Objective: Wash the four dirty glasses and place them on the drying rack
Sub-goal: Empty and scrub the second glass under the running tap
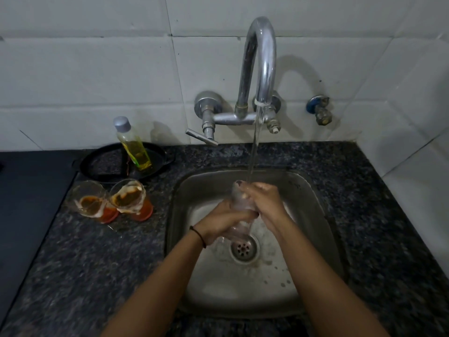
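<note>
Over the steel sink (323, 205) I hold a clear glass (239, 198) under the running stream from the tap (261, 59). My left hand (223, 221) grips its lower part. My right hand (263, 199) wraps its upper part, fingers at the rim. The glass looks soapy and is mostly hidden by my hands. Two dirty glasses with orange-brown residue stand on the counter left of the sink, one (88, 201) beside the other (130, 197). No drying rack is in view.
A bottle of yellow liquid (132, 144) stands in a black pan (102, 164) behind the dirty glasses. A dark stove surface (29, 190) lies at far left. The tap lever (201, 137) sticks out over the granite counter (97, 259). A wall valve (320, 109) is at right.
</note>
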